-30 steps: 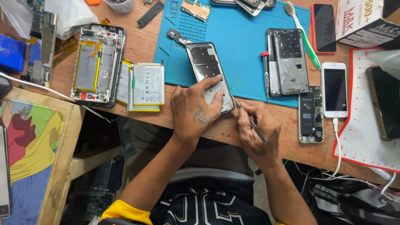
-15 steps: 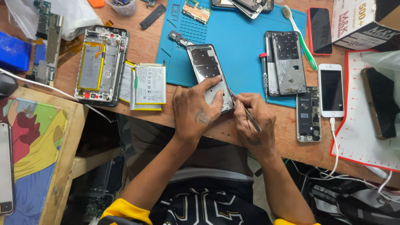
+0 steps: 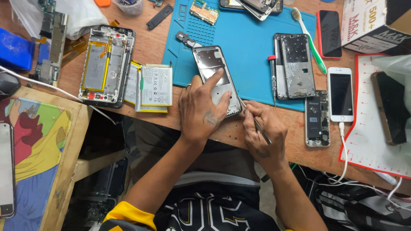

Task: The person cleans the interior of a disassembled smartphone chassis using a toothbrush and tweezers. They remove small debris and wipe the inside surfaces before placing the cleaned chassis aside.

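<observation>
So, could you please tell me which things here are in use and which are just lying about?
In use:
left hand pressing down the phone frame
right hand holding a thin tool at the frame's edge
blue mat

Lying about:
white phone
toothbrush
batteries
screwdriver

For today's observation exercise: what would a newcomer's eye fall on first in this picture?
First, the two hands at the table's near edge: the left hand presses down an opened phone frame while the right hand works a thin metal tool at its edge. Next, the bright blue mat beneath, and the gutted phone lying to the left.
</observation>
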